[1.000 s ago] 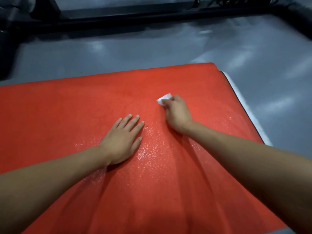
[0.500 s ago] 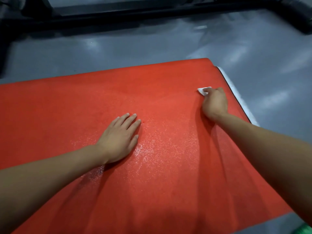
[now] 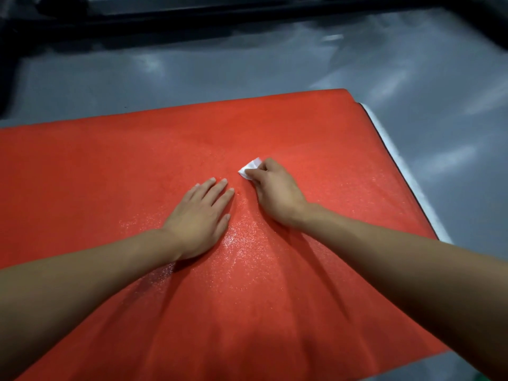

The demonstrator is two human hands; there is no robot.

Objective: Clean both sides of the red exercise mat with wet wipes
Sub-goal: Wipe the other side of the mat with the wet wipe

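My left hand lies flat on the red exercise mat, fingers straight and spread a little, palm down. Just to its right, my right hand pinches a small white wet wipe under curled fingers and presses it onto the mat near the middle. The mat spreads wide across the grey floor, its surface glistening with wet specks around and below my hands. A white strip runs along its right edge. A dark frame crosses the floor at the far end.
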